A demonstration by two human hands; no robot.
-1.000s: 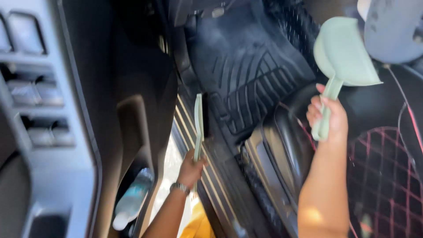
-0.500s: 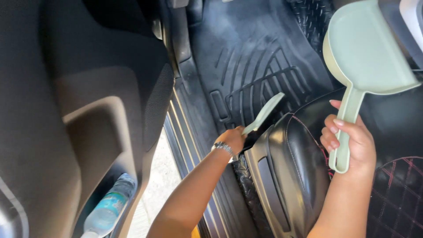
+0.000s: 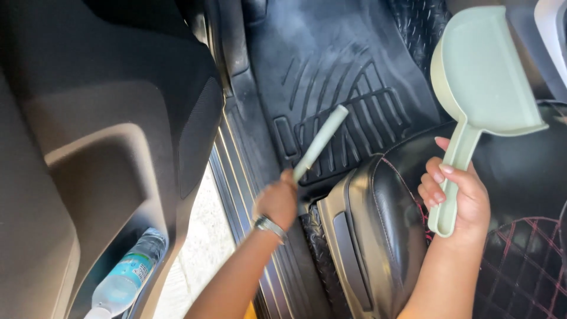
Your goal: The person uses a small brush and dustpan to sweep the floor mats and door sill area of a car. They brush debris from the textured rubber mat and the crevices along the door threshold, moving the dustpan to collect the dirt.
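My left hand (image 3: 277, 201) grips the end of a slim pale green brush (image 3: 320, 143), whose far end points up and right over the black rubber floor mat (image 3: 336, 71) of a car. A metal wristband sits on that wrist. My right hand (image 3: 458, 192) is closed around the handle of a pale green dustpan (image 3: 481, 77), held upright above the black car seat (image 3: 378, 224), pan end near the top right.
The open car door panel (image 3: 106, 136) fills the left, with a plastic water bottle (image 3: 124, 283) in its pocket. A metal door sill (image 3: 236, 177) runs beside the mat. The seat has red diamond stitching (image 3: 525, 260). Pale ground shows below the sill.
My left hand has swung the brush from beside the sill up onto the floor mat. The dustpan in my right hand stays raised, and the view has shifted left and closer.
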